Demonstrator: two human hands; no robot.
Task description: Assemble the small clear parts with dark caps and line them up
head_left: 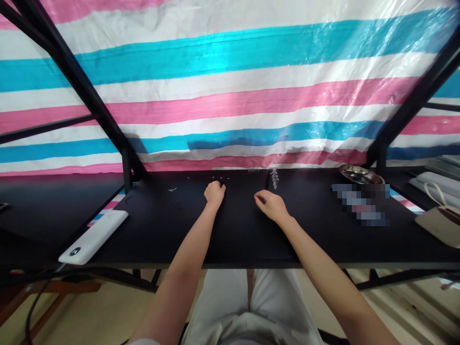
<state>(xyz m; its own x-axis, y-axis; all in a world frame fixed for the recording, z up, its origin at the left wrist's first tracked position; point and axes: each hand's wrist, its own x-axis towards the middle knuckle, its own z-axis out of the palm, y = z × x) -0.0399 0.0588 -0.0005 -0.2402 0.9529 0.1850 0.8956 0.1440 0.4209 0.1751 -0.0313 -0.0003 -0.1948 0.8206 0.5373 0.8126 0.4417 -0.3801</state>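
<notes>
Both hands rest over the black table (237, 239). My left hand (214, 194) is closed, its fingers curled down near the tabletop. A few tiny round pieces (221, 178) lie just beyond its fingertips, too small to name. To the right, my right hand (272, 203) has its thumb and fingers drawn into a pinch. What either hand holds, if anything, I cannot make out. Behind my right hand are a slim dark stick-like thing (267, 179) and a strand of clear, bead-like pieces (275, 179). A row of small dark pieces (253, 170) sits at the table's back edge.
White thread-like scraps (172, 189) lie left of my hands. A white power bank (94, 238) with a cable is at the left edge. A shiny metal dish (361, 175) stands back right, behind a blurred-out item (362, 206). A beige pouch (440, 224) lies far right.
</notes>
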